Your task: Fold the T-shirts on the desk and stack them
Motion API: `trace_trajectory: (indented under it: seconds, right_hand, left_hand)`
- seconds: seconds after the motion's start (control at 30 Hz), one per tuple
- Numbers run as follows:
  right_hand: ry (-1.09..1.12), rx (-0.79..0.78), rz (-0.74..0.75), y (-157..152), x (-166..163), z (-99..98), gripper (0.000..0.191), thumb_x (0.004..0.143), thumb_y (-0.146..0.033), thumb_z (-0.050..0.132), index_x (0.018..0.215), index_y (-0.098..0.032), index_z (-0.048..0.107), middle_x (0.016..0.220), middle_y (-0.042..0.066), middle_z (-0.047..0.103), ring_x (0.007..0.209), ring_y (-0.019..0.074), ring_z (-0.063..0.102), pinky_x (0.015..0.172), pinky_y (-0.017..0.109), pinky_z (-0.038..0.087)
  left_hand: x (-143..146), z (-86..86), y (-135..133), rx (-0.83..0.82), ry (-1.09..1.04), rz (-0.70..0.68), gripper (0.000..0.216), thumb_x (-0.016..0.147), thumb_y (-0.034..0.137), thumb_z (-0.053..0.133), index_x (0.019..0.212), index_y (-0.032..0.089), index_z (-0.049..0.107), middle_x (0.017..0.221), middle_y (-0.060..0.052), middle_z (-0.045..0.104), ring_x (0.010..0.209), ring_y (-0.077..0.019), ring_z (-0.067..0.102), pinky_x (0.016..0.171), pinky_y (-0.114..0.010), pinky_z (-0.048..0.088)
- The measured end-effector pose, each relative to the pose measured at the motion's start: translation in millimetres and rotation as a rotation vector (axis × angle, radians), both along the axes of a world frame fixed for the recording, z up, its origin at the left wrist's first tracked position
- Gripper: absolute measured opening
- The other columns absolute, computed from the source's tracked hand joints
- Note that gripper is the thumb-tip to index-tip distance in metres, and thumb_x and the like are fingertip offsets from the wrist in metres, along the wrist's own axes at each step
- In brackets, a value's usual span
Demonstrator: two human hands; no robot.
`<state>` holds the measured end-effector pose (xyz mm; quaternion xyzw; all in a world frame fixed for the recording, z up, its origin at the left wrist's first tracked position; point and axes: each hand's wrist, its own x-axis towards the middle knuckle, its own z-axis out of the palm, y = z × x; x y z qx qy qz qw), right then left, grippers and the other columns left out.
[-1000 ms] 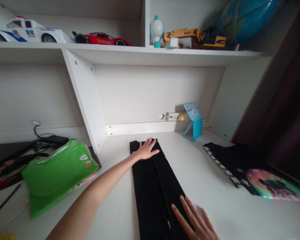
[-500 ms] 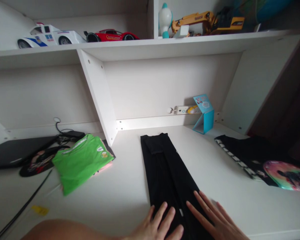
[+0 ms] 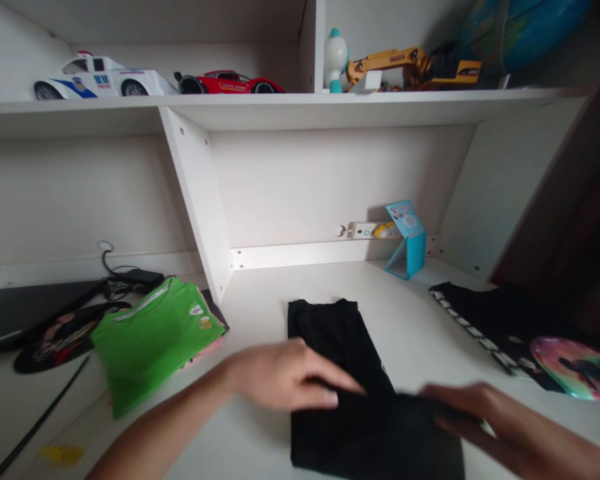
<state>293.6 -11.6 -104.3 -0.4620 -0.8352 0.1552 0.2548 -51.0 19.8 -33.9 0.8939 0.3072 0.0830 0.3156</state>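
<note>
A black garment (image 3: 337,333) lies on the white desk (image 3: 420,327) in front of me, its near end lifted and doubled over toward the far end. My left hand (image 3: 285,373) pinches the left side of that raised fold, fingers pressed together. My right hand (image 3: 460,407) grips the fold's right side; it is blurred by motion. The garment's far end rests flat on the desk.
A folded green shirt (image 3: 153,333) lies to the left, beside a laptop (image 3: 25,313) and cables. A black printed shirt (image 3: 520,333) lies at the right. A blue card stand (image 3: 405,240) and power strip sit at the back. Toy cars and an excavator stand on the shelf above.
Both hands went from lying flat on the garment's near end to gripping it and carrying it up and forward over the rest. The garment now looks half as long.
</note>
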Motion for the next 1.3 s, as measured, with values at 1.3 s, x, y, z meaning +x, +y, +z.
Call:
trace_trajectory:
  seconds: [1.3]
  right_hand:
    - [0.194,0.152,-0.427,190,-79,2.1,0.015,0.076,-0.030,0.054,0.083,-0.017,0.056,0.073,0.002,0.060,0.065,0.0143,0.055,0.062,0.025,0.041]
  left_hand:
    - [2,-54.4,176,0.297,-0.253,0.562,0.020,0.068,0.021,0.063,0.087,0.018,0.060,0.090,-0.002,0.062,0.084,-0.0169,0.056,0.076,-0.026,0.041]
